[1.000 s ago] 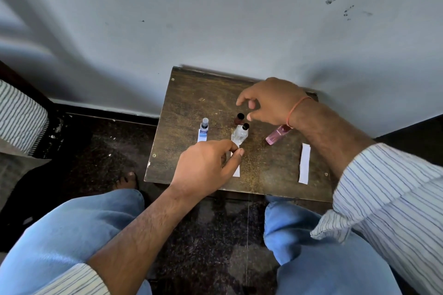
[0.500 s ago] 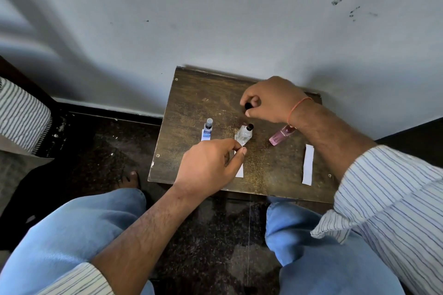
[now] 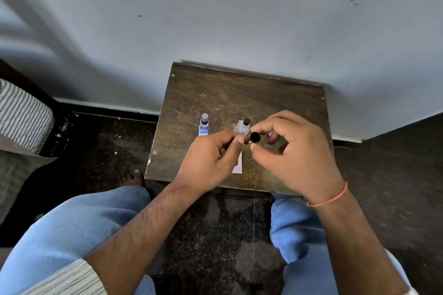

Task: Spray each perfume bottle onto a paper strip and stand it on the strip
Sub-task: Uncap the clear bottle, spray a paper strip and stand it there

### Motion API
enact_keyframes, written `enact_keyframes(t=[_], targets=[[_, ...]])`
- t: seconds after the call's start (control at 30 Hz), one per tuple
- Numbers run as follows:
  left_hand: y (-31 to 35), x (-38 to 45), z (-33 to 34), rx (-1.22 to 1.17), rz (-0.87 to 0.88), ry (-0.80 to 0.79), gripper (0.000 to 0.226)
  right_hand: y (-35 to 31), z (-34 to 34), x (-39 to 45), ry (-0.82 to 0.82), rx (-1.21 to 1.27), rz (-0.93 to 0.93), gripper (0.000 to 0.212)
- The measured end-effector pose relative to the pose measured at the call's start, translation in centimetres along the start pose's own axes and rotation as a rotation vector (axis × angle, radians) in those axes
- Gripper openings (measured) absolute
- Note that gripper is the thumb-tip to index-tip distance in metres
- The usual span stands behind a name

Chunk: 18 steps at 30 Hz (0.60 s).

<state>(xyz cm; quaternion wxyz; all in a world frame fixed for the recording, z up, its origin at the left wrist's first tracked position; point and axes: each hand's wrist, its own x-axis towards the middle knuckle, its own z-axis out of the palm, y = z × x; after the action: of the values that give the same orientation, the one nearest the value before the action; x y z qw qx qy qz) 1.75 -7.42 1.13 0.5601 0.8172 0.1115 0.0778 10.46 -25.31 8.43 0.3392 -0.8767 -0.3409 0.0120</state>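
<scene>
A single wide-angle camera sat on the person's head and looked steeply forward and down. It faced a small dark brown wooden table [image 3: 239, 93] pushed against a pale grey wall [image 3: 215, 19], with the blue-jeaned knees [image 3: 79, 220] at the bottom edge. Both hands were near, mid-frame. No second view existed.

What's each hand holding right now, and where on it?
Right hand pinches a small dark-capped bottle near its cap end, between thumb and fingertips. Left hand has thumb and forefinger pinched together beside it; what they grip cannot be told.
</scene>
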Motion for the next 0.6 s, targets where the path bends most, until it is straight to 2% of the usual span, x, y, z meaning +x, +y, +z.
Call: enact_keyframes(t=[0.17, 0.37, 0.47, 0.53, 0.6], targets=[[-0.4, 0.0, 0.1, -0.05, 0.025, -0.122, 0.033, 1.4, 2.0, -1.1, -0.01, 0.069, -0.038, 0.027], [-0.2, 0.2, 0.4, -0.075, 0.004, -0.106, 0.046, 2.6, 2.1, -1.0, 0.038, 0.129, -0.025, 0.028], [-0.2, 0.1, 0.6, 0.073, 0.05, 0.012, 0.051, 2.8, 2.3, -1.0, 0.121, 0.215, 0.015, 0.028], [-0.2, 0.1, 0.6, 0.139, 0.076, 0.117, 0.039, 2.9, 2.3, -0.7, 0.149, 0.253, 0.016, 0.03], [-0.2, 0.1, 0.7, 0.164, 0.061, 0.156, 0.024, 3.2, 2.4, -0.2, 0.156, 0.236, -0.019, 0.034]])
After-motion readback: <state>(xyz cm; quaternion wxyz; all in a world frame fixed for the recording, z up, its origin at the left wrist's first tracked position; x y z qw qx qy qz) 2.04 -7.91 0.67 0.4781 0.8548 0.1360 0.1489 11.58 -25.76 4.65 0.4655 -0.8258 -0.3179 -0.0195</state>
